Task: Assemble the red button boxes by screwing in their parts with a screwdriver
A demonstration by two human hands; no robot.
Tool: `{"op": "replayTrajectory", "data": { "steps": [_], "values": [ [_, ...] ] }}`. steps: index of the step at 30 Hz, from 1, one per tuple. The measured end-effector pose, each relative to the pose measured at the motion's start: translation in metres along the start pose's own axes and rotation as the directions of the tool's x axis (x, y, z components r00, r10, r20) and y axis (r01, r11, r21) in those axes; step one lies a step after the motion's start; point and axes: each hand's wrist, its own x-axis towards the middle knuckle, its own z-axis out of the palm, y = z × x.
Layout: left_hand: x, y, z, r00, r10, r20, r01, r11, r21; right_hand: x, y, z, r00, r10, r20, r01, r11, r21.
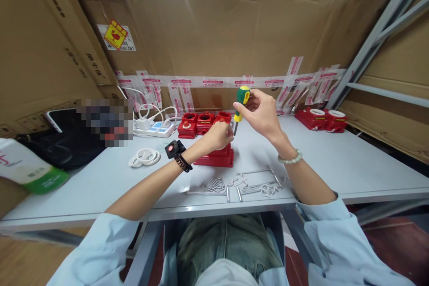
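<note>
In my right hand (pixel 263 114) is a screwdriver (pixel 242 96) with a green and yellow handle, its shaft pointing down. The shaft's tip is beside the fingers of my left hand (pixel 219 136), which are closed together above a red housing (pixel 214 160). Whatever the left fingers pinch, if anything, is hidden. My left hand covers much of the housing's upper part. Nearer me on the table lie several loose screws (pixel 216 184), metal T-shaped rods (pixel 256 172) and small white twisted pieces (pixel 268 189).
Several red housings (pixel 187 129) stand behind my left hand. Two more with white rings (pixel 315 118) are at the far right. White rings (pixel 147 157), a small black object (pixel 174 148) and a power strip (pixel 162 129) lie left. Cardboard (pixel 214 31) walls the back.
</note>
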Motion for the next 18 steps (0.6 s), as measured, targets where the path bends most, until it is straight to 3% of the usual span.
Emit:
{"op": "replayTrajectory", "data": {
  "steps": [3, 5, 8, 11, 14, 18],
  "values": [
    [-0.007, 0.002, -0.016, 0.998, -0.003, -0.063, 0.004, 1.0, 0.009, 0.001, 0.0, -0.002, 1.0, -0.003, -0.013, 0.003, 1.0, -0.004],
    [-0.025, 0.006, -0.027, 0.995, 0.004, -0.1, -0.008, 0.999, -0.039, 0.001, 0.0, -0.002, 1.0, -0.001, -0.027, 0.001, 1.0, 0.001],
    [-0.068, 0.013, -0.034, 0.995, 0.095, 0.013, -0.092, 0.98, -0.178, 0.0, -0.001, -0.001, 0.999, -0.004, -0.033, 0.005, 1.0, 0.014],
    [-0.11, 0.017, -0.029, 0.964, 0.173, 0.199, -0.136, 0.973, -0.187, -0.002, -0.002, 0.002, 1.0, -0.014, -0.018, 0.014, 1.0, 0.018],
    [-0.131, 0.013, -0.018, 0.964, 0.161, 0.214, -0.148, 0.986, -0.074, -0.004, -0.003, 0.005, 1.0, -0.022, 0.012, 0.022, 1.0, 0.021],
    [-0.135, 0.007, -0.008, 0.955, 0.181, 0.233, -0.178, 0.983, -0.036, -0.005, -0.001, 0.006, 0.999, -0.039, 0.029, 0.038, 0.999, 0.012]
  ]
}}
